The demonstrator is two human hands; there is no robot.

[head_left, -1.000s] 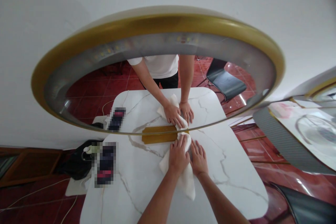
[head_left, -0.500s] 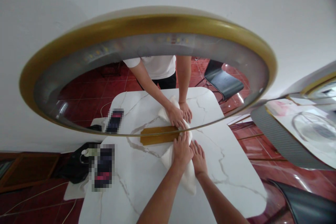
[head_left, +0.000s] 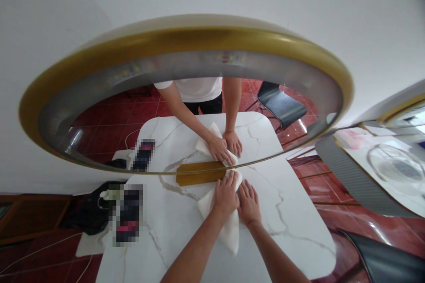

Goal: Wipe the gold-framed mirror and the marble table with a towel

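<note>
A white cloth (head_left: 229, 230) lies on the white marble table (head_left: 292, 225), its far end bunched against the lower rim of a round gold-framed mirror (head_left: 186, 40). My left hand (head_left: 226, 192) presses flat on the cloth, fingers stretched toward the mirror's base. My right hand (head_left: 248, 201) lies flat beside it, partly on the cloth and partly on the table. A gold base plate (head_left: 195, 178) sits under the mirror just left of my left hand. The mirror shows the reflection of my arms, hands and the cloth.
A blurred-out dark object (head_left: 128, 214) lies on the table's left side near a black bag (head_left: 89, 212). Cables run over the red tiled floor at the left. A dark chair (head_left: 385, 258) stands at the lower right. A second mirror (head_left: 381, 172) leans at the right.
Both hands have shifted slightly back and left with the cloth along the mirror's base; the cloth's near end has swung left. The view has dipped a little.
</note>
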